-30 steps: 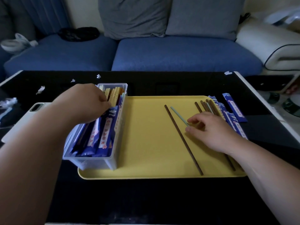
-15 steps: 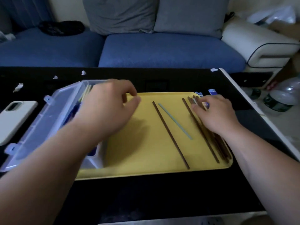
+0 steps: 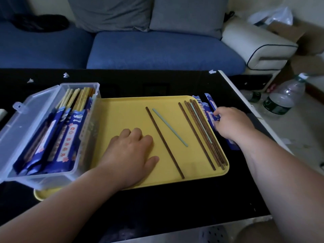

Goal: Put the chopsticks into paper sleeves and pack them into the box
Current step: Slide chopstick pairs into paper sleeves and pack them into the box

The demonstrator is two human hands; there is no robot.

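Observation:
A yellow tray (image 3: 122, 109) lies on the black table. On it lie a dark brown chopstick (image 3: 164, 142) and a pale blue chopstick (image 3: 169, 127), apart from a bundle of several brown chopsticks (image 3: 201, 135) along the tray's right edge. Blue paper sleeves (image 3: 209, 106) lie just right of the tray. My right hand (image 3: 231, 123) rests on them, fingers pinching one sleeve. My left hand (image 3: 131, 149) lies flat on the tray with fingers spread and nothing in it, left of the brown chopstick. A clear plastic box (image 3: 26, 123) at the left, lid open, holds several sleeved chopsticks.
The black table (image 3: 157, 204) ends in a white edge at the right. Beyond it on the floor stand a water bottle (image 3: 282, 97) and a cardboard box (image 3: 287, 30). A blue sofa (image 3: 157, 50) with grey cushions is behind the table. Paper scraps (image 3: 65, 75) lie at the back.
My left hand has left the box and dropped flat onto the tray. My right hand has moved right from the chopstick bundle onto the blue sleeves. The view has shifted rightwards.

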